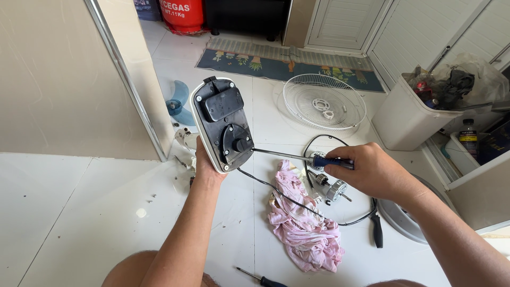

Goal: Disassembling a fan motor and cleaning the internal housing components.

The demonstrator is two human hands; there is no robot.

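Fan housing [220, 125], a white shell with black inner parts, is held upright above the tiled floor [79, 212] by the left hand [204, 165], which clasps its lower edge. Gripped in the right hand [372, 170] is a blue-handled screwdriver [297, 157], its tip apparently at a screw near the housing's lower right, though the contact is hard to see. Below lie a pink rag [303, 228], a small motor [332, 188] and a white fan grille [324, 101].

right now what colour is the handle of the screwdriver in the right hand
Blue with a black band, on the screwdriver gripped by the right hand; the head view shows it.
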